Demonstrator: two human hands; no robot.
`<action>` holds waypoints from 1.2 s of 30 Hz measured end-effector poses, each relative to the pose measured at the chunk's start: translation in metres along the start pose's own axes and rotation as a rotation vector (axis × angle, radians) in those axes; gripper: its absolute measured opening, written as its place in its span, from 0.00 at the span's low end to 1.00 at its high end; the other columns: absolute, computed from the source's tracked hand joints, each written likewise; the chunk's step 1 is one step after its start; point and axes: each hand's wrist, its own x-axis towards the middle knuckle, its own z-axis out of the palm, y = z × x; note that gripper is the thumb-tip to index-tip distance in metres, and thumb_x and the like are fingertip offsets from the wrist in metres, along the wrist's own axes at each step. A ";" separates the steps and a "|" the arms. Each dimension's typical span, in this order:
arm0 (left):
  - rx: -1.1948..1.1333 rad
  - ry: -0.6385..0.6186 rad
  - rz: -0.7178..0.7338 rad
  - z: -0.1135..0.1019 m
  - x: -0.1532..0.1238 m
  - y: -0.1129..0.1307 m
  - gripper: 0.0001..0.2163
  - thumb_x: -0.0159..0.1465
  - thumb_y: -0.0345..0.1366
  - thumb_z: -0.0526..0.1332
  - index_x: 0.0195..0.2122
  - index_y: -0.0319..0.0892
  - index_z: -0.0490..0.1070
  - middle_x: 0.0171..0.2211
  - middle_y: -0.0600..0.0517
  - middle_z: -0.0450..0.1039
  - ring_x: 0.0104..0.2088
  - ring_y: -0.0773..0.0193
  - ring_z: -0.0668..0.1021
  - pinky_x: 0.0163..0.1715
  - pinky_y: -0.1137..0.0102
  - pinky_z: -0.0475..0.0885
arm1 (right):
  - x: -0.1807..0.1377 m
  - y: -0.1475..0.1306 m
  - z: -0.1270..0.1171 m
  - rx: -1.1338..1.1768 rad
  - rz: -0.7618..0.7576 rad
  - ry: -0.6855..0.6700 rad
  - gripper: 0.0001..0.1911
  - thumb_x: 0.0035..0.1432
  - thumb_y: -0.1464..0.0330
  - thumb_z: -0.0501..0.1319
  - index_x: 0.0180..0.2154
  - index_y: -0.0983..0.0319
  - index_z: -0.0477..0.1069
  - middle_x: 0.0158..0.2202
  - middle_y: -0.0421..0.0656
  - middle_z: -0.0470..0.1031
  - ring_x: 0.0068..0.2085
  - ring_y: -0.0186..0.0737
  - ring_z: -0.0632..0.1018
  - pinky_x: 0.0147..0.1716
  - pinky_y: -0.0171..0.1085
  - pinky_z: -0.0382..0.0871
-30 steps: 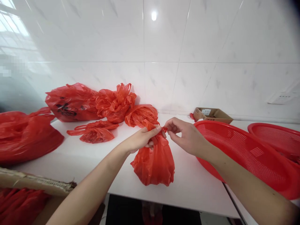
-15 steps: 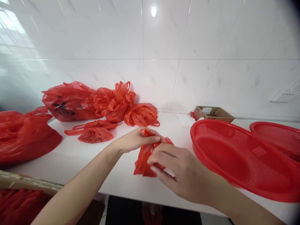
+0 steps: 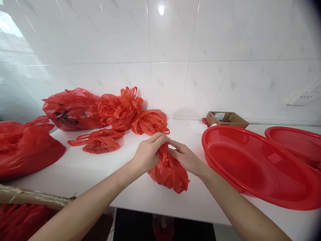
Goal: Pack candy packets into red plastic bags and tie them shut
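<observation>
A small red plastic bag (image 3: 169, 172) lies on the white counter (image 3: 105, 170) near its front edge. My left hand (image 3: 147, 152) is closed on the bag's gathered top. My right hand (image 3: 184, 158) pinches the same top from the right side, fingers pressed together. Both hands meet above the bag's bulging body.
Several more red plastic bags (image 3: 117, 110) lie along the tiled wall, and a larger one (image 3: 25, 147) sits at the far left. Two red mesh baskets (image 3: 258, 164) (image 3: 296, 142) stand at the right. A small cardboard box (image 3: 225, 118) is behind them. A cardboard box edge (image 3: 32, 197) shows lower left.
My right hand went over the front of the bag, then drew back to its right side. The bag now lies lower and tilted, and both hands grip its top.
</observation>
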 end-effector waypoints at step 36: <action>0.287 -0.174 -0.758 0.106 -0.016 -0.123 0.16 0.69 0.46 0.52 0.43 0.39 0.71 0.33 0.50 0.74 0.33 0.62 0.77 0.38 0.62 0.73 | 0.046 0.142 -0.050 -0.904 0.355 0.602 0.12 0.68 0.60 0.46 0.39 0.56 0.64 0.24 0.37 0.69 0.25 0.36 0.68 0.25 0.32 0.49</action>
